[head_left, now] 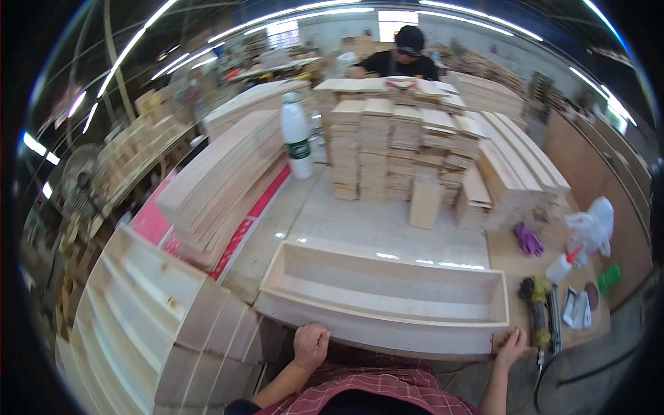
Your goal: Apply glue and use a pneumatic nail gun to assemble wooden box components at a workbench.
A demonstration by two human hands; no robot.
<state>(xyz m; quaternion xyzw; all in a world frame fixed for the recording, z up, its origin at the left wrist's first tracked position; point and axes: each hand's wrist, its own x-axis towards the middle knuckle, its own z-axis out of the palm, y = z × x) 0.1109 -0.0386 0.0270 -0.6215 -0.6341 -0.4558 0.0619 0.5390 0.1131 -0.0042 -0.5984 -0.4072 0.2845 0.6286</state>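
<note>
A long, open wooden box (pixel 387 333) of pale wood lies in front of me at the near edge of the table, its inside facing up. My left hand (pixel 311 345) is closed in a fist against or just below the box's front wall, left of its middle. What its fingers hold, if anything, is hidden. By the box's near right corner is my right hand (pixel 512 347), its fingers curled in at the edge. Whether they grip the box or something small cannot be made out.
Left stand stacked wooden boxes (pixel 131 315) and long boards (pixel 221 169). A white bottle (pixel 296 138) and piled wood pieces (pixel 377 149) stand behind. To the right are a nail gun (pixel 538 311), a glue bottle (pixel 560 266), a purple cloth (pixel 528 239) and a plastic bag (pixel 593 227). A person (pixel 404 59) works opposite.
</note>
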